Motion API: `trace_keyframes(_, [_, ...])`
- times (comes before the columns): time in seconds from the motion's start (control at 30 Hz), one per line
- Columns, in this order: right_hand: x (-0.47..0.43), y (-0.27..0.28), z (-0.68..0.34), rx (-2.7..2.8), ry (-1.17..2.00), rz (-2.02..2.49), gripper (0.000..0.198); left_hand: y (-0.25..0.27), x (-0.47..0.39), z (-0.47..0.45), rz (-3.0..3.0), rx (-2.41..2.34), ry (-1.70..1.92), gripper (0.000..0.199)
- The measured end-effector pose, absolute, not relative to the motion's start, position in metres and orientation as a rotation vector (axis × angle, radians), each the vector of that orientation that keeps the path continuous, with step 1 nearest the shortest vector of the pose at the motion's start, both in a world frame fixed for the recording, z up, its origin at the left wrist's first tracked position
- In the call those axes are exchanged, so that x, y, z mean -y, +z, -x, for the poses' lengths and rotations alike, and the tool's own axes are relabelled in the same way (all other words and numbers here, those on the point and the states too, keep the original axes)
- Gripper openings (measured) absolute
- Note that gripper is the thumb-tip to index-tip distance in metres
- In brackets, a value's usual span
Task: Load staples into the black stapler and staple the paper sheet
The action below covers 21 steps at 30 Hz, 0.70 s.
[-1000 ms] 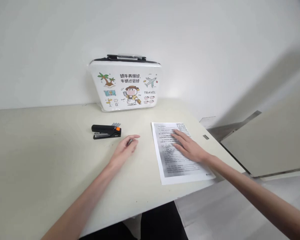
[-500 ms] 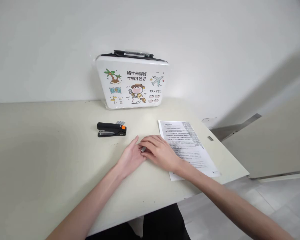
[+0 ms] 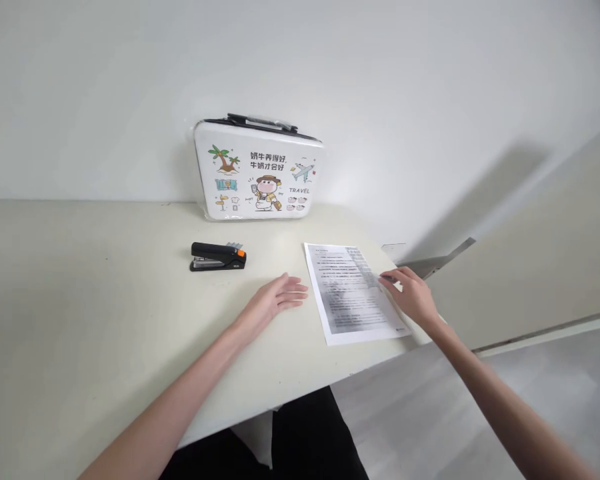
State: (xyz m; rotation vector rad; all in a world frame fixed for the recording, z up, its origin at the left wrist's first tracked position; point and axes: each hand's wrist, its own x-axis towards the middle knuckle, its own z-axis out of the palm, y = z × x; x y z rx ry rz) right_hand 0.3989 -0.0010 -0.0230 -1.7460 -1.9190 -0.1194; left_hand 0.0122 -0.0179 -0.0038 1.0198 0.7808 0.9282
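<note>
1. The left hand is held out over the desk, its fingers stretched and slightly apart, the fingertips just beside the left edge of the paper.
2. The right hand pinches a small grey strip between thumb and fingers, at the right edge of the paper; whether the strip touches the sheet, I cannot tell.
3. The paper lies flat on the desk between the two hands, printed side up, its lines of text too small to read.
4. The stapler, black with an orange patch, rests on the desk beyond the left hand and well apart from the paper.
5. Some grey pieces lie just behind the stapler.
6. A white case with cartoon pictures and a black handle stands at the back of the desk, near the wall.
</note>
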Motion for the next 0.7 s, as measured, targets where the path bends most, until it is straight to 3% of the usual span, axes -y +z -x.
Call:
trace_keyframes(0.2, [-0.002,-0.052,-0.446,1.73,-0.079,1.927,0.037,-0.01,0.026,-0.013,-1.968,-1.075,0.97,0.026])
trace_keyframes(0.43, [0.018,-0.055,-0.42,1.634,-0.137,1.844,0.049,-0.005,0.061,0.018,-2.002,-1.299,0.879,0.03])
trace_keyframes(0.6, [0.057,-0.052,-0.377,2.062,0.053,1.496,0.05,0.004,0.11,0.074,-2.015,-1.441,0.788,0.036])
trace_keyframes(0.7, [0.067,-0.055,-0.37,2.208,0.114,1.538,0.056,0.008,0.131,0.106,-2.022,-1.552,0.767,0.041])
